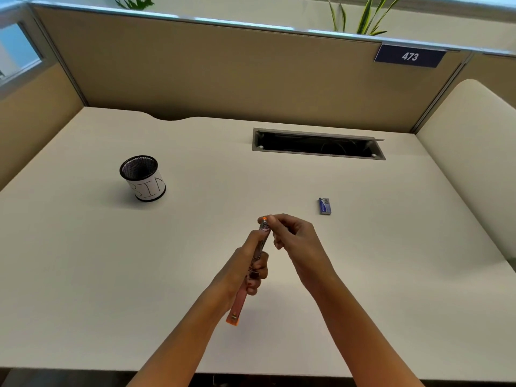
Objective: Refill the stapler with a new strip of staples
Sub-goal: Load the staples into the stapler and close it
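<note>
A slim pink stapler with orange ends is held above the white desk, swung open lengthwise so it points away from me. My left hand grips its middle. My right hand pinches the far orange tip with thumb and fingertips. Whether a staple strip is between those fingers is too small to tell. A small blue staple box lies on the desk to the right of my hands, apart from them.
A black mesh cup with a white paper label stands at the left. A grey-framed cable slot is cut into the desk at the back. Beige partition walls close off the desk's back and sides.
</note>
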